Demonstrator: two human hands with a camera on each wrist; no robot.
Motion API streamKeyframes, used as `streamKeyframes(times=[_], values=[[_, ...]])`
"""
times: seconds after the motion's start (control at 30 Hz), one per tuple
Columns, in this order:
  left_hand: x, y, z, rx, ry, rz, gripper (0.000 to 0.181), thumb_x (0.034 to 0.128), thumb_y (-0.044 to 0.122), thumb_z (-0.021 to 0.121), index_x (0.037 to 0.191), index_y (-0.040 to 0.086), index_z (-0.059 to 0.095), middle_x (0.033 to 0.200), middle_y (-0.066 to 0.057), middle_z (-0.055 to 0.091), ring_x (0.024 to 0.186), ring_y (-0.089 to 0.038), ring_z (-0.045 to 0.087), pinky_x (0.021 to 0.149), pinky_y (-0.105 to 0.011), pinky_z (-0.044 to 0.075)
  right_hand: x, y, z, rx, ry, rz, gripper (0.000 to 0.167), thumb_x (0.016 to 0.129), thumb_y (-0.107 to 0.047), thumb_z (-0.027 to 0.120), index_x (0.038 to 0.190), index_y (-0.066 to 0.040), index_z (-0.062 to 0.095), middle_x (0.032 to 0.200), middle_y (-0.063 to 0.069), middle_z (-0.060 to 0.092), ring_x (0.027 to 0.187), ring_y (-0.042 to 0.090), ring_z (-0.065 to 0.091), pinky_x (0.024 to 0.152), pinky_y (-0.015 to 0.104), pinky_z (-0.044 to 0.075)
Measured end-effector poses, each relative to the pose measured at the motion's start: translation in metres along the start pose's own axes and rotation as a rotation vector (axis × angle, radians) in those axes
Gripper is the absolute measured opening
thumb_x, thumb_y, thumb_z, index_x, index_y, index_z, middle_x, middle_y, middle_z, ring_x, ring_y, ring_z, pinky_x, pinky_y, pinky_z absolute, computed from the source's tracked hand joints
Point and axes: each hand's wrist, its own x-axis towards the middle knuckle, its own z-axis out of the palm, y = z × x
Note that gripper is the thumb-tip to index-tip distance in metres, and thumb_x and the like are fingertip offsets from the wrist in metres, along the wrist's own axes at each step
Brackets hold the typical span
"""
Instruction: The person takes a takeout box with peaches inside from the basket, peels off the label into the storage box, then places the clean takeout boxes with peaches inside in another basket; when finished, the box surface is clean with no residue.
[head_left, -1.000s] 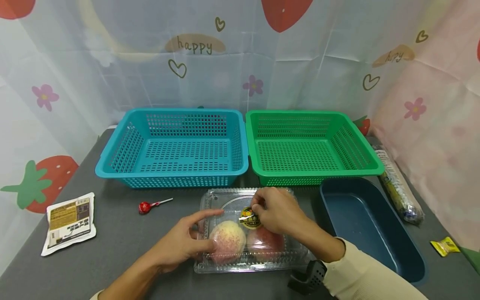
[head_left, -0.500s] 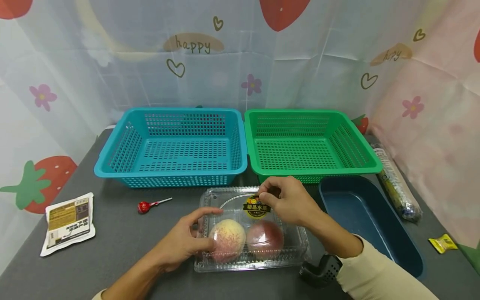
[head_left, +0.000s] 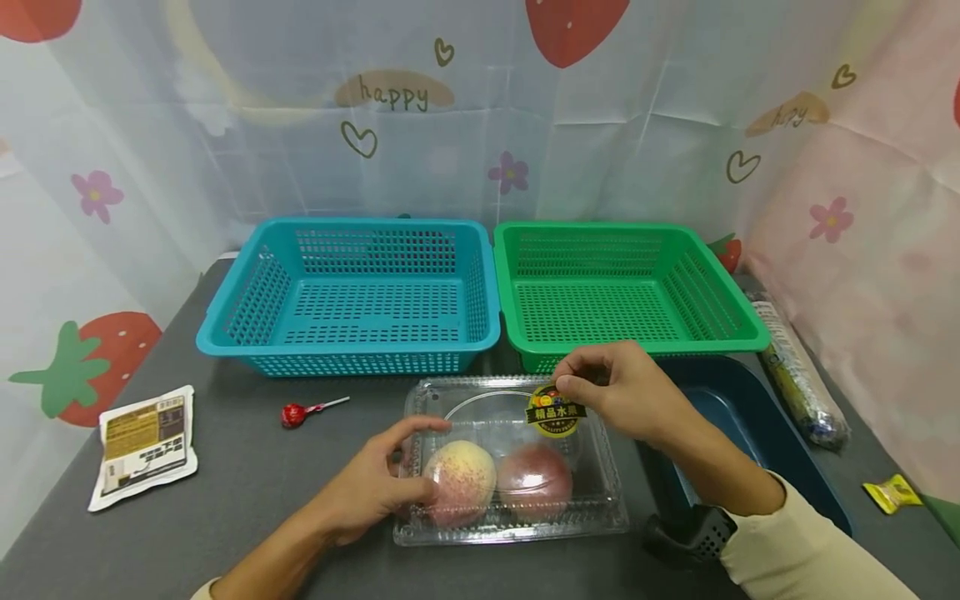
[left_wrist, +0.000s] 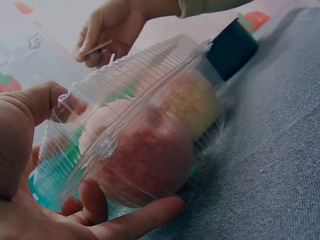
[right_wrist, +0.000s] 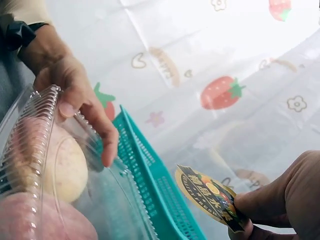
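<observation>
A clear plastic box (head_left: 517,525) holds two round fruits, a yellow-pink one (head_left: 459,483) and a redder one (head_left: 535,482). My left hand (head_left: 375,481) grips the box's left side, thumb low and fingers along the edge, as the left wrist view (left_wrist: 30,165) also shows. Between thumb and finger my right hand (head_left: 626,392) pinches the edge of a round black and gold sticker (head_left: 555,412). In the right wrist view the sticker (right_wrist: 207,195) stands off the lid, held by my right hand (right_wrist: 285,200).
Behind the box stand a blue basket (head_left: 375,360) and a green basket (head_left: 637,343). A dark blue tray (head_left: 720,400) lies partly under my right arm. On the left are a white packet (head_left: 146,446) and a red lollipop (head_left: 294,415); on the right, a wrapped roll (head_left: 802,375) and a yellow sweet (head_left: 892,493).
My right hand has moved right with the sticker, away from the middle of the lid toward its back right corner. The left hand stays on the box.
</observation>
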Motion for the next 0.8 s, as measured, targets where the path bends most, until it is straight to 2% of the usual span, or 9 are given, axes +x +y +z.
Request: streamKeyframes(times=[0.17, 0.33, 0.6, 0.8], values=[[0.000, -0.001, 0.001, 0.026, 0.011, 0.004, 0.069, 0.0735, -0.004, 0.070, 0.137, 0.010, 0.048, 0.121, -0.028, 0.041, 0.079, -0.027, 0.060, 0.059, -0.034, 0.053, -0.007, 0.002, -0.013, 0.023, -0.010, 0.010, 0.010, 0.095, -0.008, 0.062, 0.091, -0.002, 0.069, 0.087, 0.009, 0.065, 0.079, 0.025, 0.061, 0.068, 0.040, 0.053], [0.001, -0.001, 0.001, 0.010, 0.005, 0.005, 0.069, 0.0736, -0.004, 0.070, 0.137, 0.009, 0.047, 0.118, -0.029, 0.044, 0.081, -0.029, 0.062, 0.061, -0.037, 0.054, -0.016, 0.005, -0.027, 0.064, -0.021, 0.013, 0.011, 0.095, -0.010, 0.062, 0.093, -0.001, 0.068, 0.091, 0.012, 0.064, 0.082, 0.026, 0.063, 0.071, 0.038, 0.054], [0.000, -0.001, 0.001, 0.016, 0.013, -0.002, 0.069, 0.0728, -0.004, 0.070, 0.137, 0.008, 0.047, 0.124, -0.028, 0.039, 0.086, -0.030, 0.060, 0.064, -0.040, 0.055, -0.025, 0.020, -0.049, 0.094, -0.049, -0.088, 0.011, 0.096, -0.004, 0.059, 0.095, 0.003, 0.067, 0.088, 0.015, 0.063, 0.074, 0.024, 0.063, 0.067, 0.034, 0.054], [0.000, 0.000, 0.001, 0.024, 0.019, 0.000, 0.069, 0.0729, -0.004, 0.069, 0.137, 0.008, 0.047, 0.127, -0.028, 0.037, 0.086, -0.030, 0.060, 0.065, -0.041, 0.054, -0.029, 0.027, -0.059, 0.102, -0.041, -0.092, 0.012, 0.096, -0.004, 0.059, 0.096, 0.005, 0.067, 0.088, 0.015, 0.063, 0.073, 0.022, 0.062, 0.065, 0.032, 0.054]])
